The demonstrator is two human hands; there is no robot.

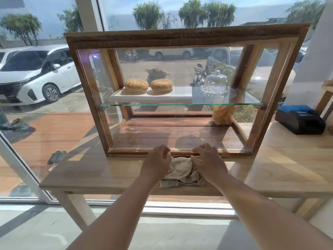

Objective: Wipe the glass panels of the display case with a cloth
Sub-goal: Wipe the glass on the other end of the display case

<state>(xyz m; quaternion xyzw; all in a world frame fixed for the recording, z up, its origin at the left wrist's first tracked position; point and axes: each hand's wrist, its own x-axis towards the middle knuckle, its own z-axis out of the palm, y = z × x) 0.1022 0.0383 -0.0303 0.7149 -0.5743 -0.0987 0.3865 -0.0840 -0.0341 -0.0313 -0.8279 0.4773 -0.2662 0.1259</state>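
Lying crumpled between the display case and the near edge of the table, the cloth sat under both hands, right hand spread and empty, left hand curled, grip unclear.

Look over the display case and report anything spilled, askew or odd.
A whitish, dusty smear marks the display case's wooden floor, back left. A clear bag of yellow snacks sits alone in the floor's back right corner, under the glass shelf. Nothing looks broken or spilled otherwise.
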